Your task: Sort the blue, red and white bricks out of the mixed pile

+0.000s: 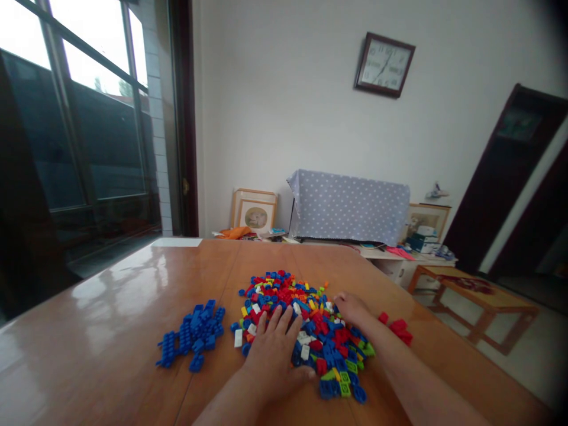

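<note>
A wide pile of mixed toy bricks (328,343) in red, blue, white, yellow, green and orange lies on the wooden table (119,313). My left hand (275,349) rests palm down on the pile's near left part, fingers spread, with no brick seen in it. At the pile's right edge is my right hand (352,309), its fingers bent down beside the bricks; their tips and anything between them are hidden. Left of the pile sits a separate heap of blue bricks (199,328). A small group of red bricks (399,330) lies right of my right forearm.
A white sheet (176,242) lies at the table's far left edge. Behind the table stand a cloth-covered object (350,204) and a framed picture (255,213) on a cabinet. A low wooden bench (479,290) is at the right.
</note>
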Demonstrator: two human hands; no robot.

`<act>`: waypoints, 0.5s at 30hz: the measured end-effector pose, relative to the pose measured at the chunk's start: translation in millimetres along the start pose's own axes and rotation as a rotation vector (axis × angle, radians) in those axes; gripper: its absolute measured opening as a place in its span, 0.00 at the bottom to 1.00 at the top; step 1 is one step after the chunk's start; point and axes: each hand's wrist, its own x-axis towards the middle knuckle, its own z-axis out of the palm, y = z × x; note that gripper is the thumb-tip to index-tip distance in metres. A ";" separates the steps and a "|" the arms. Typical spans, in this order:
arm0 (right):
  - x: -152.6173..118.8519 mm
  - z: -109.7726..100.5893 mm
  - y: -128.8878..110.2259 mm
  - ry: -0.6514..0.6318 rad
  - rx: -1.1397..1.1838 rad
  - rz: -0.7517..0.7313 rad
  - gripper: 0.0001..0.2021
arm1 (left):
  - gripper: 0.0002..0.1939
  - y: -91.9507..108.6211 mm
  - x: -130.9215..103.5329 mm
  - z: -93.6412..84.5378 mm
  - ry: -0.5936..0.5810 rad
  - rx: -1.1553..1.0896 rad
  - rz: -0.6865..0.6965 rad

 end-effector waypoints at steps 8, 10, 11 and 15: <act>-30.4 7.1 -49.1 0.008 0.095 -0.144 0.21 | 0.52 12.1 0.4 -11.9 -0.051 0.029 -0.048; -43.4 3.8 -62.2 0.005 0.149 -0.205 0.22 | 0.53 12.4 0.6 -12.1 -0.047 0.035 -0.048; -49.9 1.1 -67.1 0.006 0.204 -0.242 0.22 | 0.54 12.1 0.6 -11.8 -0.044 0.038 -0.047; -67.3 -15.2 -64.0 0.074 0.531 -0.267 0.26 | 0.54 10.0 0.8 -11.2 -0.038 0.044 -0.043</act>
